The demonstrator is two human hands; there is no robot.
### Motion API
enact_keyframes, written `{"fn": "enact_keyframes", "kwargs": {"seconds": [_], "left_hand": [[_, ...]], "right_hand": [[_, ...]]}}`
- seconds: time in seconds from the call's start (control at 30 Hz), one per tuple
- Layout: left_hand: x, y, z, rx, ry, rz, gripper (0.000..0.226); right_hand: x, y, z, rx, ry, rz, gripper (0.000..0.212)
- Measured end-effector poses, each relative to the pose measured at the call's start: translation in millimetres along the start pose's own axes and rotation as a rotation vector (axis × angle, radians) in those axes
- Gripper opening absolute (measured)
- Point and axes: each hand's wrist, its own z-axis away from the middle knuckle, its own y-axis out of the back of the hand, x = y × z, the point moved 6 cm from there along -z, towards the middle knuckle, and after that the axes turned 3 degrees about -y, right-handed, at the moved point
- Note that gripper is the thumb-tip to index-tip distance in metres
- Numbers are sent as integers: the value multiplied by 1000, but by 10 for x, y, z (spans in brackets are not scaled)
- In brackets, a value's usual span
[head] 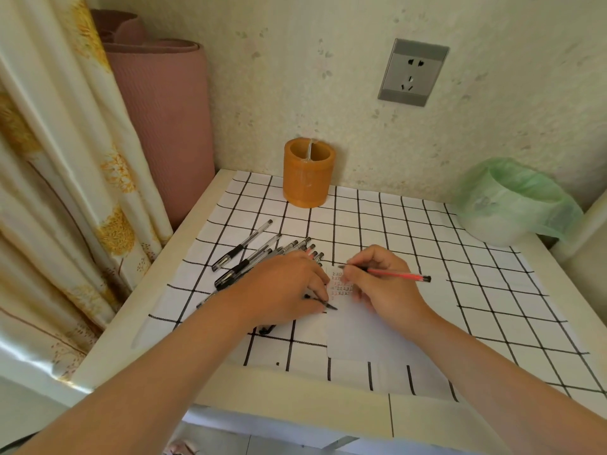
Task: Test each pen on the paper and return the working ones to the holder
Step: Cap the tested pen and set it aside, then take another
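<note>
Right hand (377, 280) fingers grasp the red pen (394, 274), tip at the top edge of the paper (361, 330), over the scribble rows. Left hand (282, 287) lies palm-down on the paper's left edge. A black pen (323, 304) shows at its fingertips; can't tell if it's gripped. Risks:
- stroke runs off onto the desk (184, 251) cover
- tested pen gets lost in the untested pile (262, 257) just beside
- orange holder (308, 174) sits well back, so reaching may knock it

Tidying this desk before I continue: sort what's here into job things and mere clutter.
Job: red pen in right hand, pile of pens, paper, orange holder.
Lying about: wall socket, lined bin, rolled mat, curtain.
</note>
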Motion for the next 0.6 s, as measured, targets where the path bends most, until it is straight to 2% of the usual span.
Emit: {"fn": "enact_keyframes", "kwargs": {"seconds": [0.1,0.2,0.3,0.43,0.5,0.6], "left_hand": [[-41,109,14,64,24,32,19],[-92,259,41,163,91,78,18],[-157,344,65,221,154,148,11],[-203,362,73,250,195,124,8],[-217,362,67,257,210,135,9],[-241,366,43,253,230,137,10]], "right_hand": [[-80,93,-19,35,36,-16,21],[-154,150,-21,-23,102,12,39],[-128,178,-42,-61,-16,-70,53],[-194,209,-24,-80,-53,-87,39],[-240,223,-29,-74,0,49,24],[-243,203,-39,-73,47,283,24]]}}
